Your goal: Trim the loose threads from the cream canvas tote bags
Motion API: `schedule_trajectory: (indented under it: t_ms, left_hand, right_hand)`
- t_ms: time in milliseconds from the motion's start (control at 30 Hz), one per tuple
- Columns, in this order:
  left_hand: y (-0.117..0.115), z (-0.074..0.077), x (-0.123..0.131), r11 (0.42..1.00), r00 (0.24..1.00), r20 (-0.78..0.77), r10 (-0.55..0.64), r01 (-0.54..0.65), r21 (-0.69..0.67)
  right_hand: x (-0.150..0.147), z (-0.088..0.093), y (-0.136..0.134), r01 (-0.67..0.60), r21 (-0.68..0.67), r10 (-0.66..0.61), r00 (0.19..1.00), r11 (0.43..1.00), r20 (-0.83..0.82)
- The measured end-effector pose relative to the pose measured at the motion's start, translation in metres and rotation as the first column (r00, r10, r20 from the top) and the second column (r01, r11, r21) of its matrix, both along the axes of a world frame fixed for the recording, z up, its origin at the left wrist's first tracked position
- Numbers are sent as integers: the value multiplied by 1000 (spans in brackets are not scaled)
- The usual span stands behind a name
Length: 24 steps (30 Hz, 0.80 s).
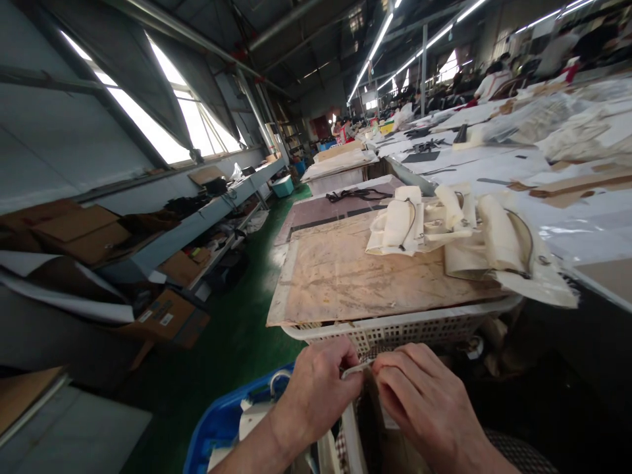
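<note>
In the head view, my left hand (pixel 320 385) and my right hand (pixel 427 398) are close together at the bottom centre. Both have their fingers pinched on the upper edge of a cream fabric piece (pixel 351 434), which looks like a bag part and hangs down between them. My fingers hide much of that edge. Below my left forearm, a blue bin (pixel 202 428) holds more cream pieces. Ahead, several cream bag parts (pixel 407 220) with dark zippers and metal rings lie on a worn tan board (pixel 340 270).
The board rests on a white plastic basket (pixel 390 329). A long white-covered worktable (pixel 494 168) with straps and plastic-wrapped material runs along the right. Left of the green floor aisle (pixel 251 283) stand a shelf bench (pixel 197 227) and cardboard boxes (pixel 170 316). People sit farther back.
</note>
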<state>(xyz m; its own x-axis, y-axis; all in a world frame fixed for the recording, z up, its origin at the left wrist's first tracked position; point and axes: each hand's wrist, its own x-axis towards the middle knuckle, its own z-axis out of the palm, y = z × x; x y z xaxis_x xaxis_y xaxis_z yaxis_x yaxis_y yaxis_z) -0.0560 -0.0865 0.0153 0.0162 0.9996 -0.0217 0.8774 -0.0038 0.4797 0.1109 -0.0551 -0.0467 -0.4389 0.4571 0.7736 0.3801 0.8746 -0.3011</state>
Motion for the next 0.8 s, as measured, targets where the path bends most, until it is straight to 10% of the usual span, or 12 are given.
schedule_trajectory:
  t_ms: [533, 800]
  left_hand:
    - [-4, -1, -3, 1000, 999, -34, 13, -12, 17]
    - [-2, -2, -14, 985, 984, -82, -160, 164, 46]
  right_hand:
    - [-4, -2, 3, -228, -152, 201, 964, 962, -171]
    - [-12, -12, -2, -142, -282, 65, 962, 949, -266]
